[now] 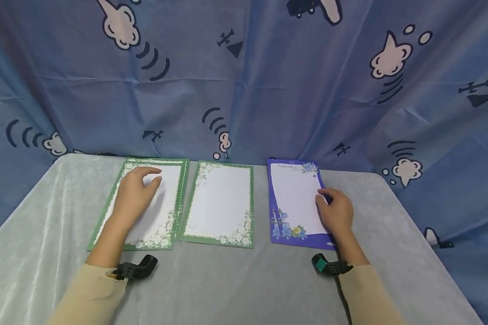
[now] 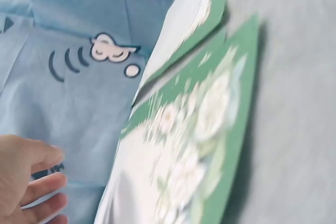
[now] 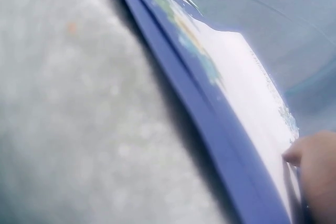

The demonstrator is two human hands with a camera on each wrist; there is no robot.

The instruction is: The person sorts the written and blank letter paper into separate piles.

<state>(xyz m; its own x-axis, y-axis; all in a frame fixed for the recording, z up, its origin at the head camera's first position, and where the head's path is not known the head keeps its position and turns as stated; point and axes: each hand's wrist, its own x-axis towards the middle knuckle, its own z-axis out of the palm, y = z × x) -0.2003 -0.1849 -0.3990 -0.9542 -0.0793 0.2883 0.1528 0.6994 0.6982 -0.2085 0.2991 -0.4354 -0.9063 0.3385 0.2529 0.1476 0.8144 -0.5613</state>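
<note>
On the table's left lies a stack of green-bordered sheets with white flowers [image 1: 162,230], its edges slightly offset. My left hand [image 1: 135,194] hovers above it, thumb and forefinger apart, casting a shadow on the white area. In the left wrist view, that hand [image 2: 31,182] shows spread fingers with nothing between them. Purple-bordered sheets with blue flowers [image 1: 294,203] lie at the right, also slightly fanned. My right hand [image 1: 338,212] is at their right edge, thumb tip and forefinger tip a little apart over the white part. The right wrist view hides its other fingers.
Another green-bordered sheet [image 1: 219,203] lies just right of the left stack. A pale grey cloth covers the table [image 1: 227,284]. Behind it hangs a blue patterned curtain [image 1: 260,113]. Dark bands [image 1: 130,271] with small devices sit on both wrists.
</note>
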